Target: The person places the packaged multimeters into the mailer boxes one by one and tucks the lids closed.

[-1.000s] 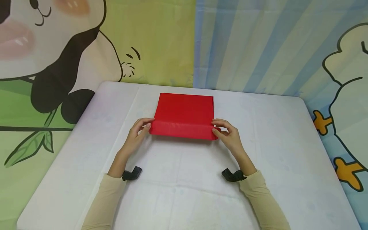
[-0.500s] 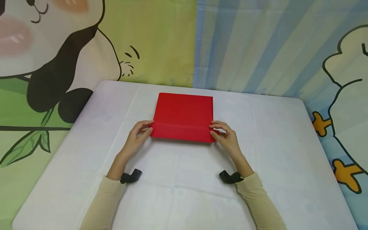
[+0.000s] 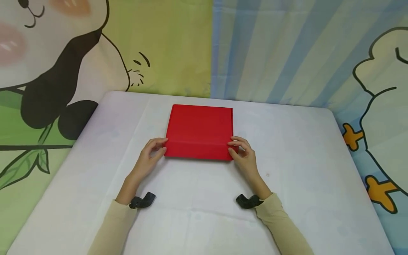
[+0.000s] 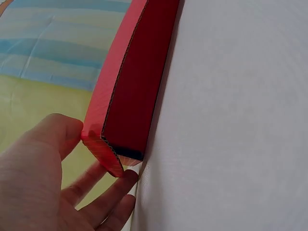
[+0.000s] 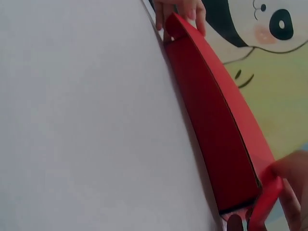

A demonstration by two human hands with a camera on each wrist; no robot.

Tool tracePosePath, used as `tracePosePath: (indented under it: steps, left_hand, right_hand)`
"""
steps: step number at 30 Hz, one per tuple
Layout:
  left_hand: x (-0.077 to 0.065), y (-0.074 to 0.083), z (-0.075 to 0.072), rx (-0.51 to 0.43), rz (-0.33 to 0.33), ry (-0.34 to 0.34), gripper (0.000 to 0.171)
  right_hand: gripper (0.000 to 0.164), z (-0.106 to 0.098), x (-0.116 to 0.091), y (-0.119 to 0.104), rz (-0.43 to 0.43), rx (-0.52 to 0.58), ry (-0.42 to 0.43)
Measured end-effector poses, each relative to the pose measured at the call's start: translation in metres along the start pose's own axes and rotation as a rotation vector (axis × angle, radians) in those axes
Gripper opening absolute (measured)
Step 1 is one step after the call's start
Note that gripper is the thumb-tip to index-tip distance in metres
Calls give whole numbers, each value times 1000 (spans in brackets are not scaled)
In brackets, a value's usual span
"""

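A red cardboard box (image 3: 200,125) lies on the white table, its lid folded over and the lid's front flap (image 3: 199,151) bent toward the near side. My left hand (image 3: 148,160) holds the near left corner. In the left wrist view its thumb presses the flap's corner, and the other fingers reach under a small side tab (image 4: 103,153). At the near right corner, my right hand (image 3: 246,156) pinches the right side tab (image 5: 266,204). Both wrist views show a gap between the flap's corrugated edge and the table, with the dark red front wall (image 5: 211,125) behind it.
The white-covered table (image 3: 197,226) stretches around the box on all sides. A cartoon-printed cloth backdrop (image 3: 178,46) stands behind the far edge. Black wrist cameras (image 3: 142,200) sit on both wrists, low over the tabletop.
The front flap has swung further down and lies flatter with the lid. Both hands have come slightly nearer with it, and the right side tab has drawn inward. The head view has shifted slightly.
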State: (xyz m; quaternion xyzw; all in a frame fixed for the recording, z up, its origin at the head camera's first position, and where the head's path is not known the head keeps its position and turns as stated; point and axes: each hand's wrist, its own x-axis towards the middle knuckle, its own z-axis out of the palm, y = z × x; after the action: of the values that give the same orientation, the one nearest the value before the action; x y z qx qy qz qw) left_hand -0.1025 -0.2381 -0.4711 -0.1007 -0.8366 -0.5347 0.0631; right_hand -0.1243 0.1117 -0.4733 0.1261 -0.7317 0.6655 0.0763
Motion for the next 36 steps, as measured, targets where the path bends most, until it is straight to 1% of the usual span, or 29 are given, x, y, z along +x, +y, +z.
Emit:
tracePosePath:
  steps: [4, 6, 10, 13, 16, 20, 21, 23, 26, 28, 30, 33, 36]
  left_hand:
    - [-2, -5, -2, 24, 0, -7, 38]
    - [-2, -5, -2, 57, 6, -10, 39]
    - [-1, -2, -3, 156, 19, -14, 43]
    - [-1, 0, -2, 166, 25, -10, 48]
    - [-1, 0, 0, 128, 38, -5, 55]
    - [-2, -3, 3, 111, 98, 13, 63]
    - [-2, -5, 3, 112, 116, 18, 65]
    - [-2, -7, 4, 114, 143, 29, 67]
    - [-2, -9, 5, 105, 163, 38, 70]
    - [-2, -5, 6, 105, 166, 39, 69]
    - [-2, 3, 6, 106, 167, 41, 67]
    - [-3, 18, 6, 114, 160, 41, 65]
    - [-5, 27, 6, 104, 160, 44, 64]
  right_hand:
    - [21, 7, -3, 5, -9, 2, 31]
    - [22, 7, -3, 5, -18, 1, 43]
    - [23, 8, -4, -7, -44, -11, 50]
    - [26, 9, -5, -17, -89, -55, 49]
    - [40, 7, -6, -10, -120, -131, 36]
    - [69, 4, -7, 10, -82, -215, -28]
    - [74, 3, -8, 13, -73, -234, -41]
    - [80, 2, -8, 15, -67, -250, -58]
    - [80, 1, -8, 16, -75, -252, -49]
    - [80, 1, -7, 16, -78, -244, -42]
    - [81, 1, -7, 17, -86, -246, -40]
    - [83, 0, -6, 18, -139, -245, -38]
    - [82, 0, -6, 5, -196, -227, -43]
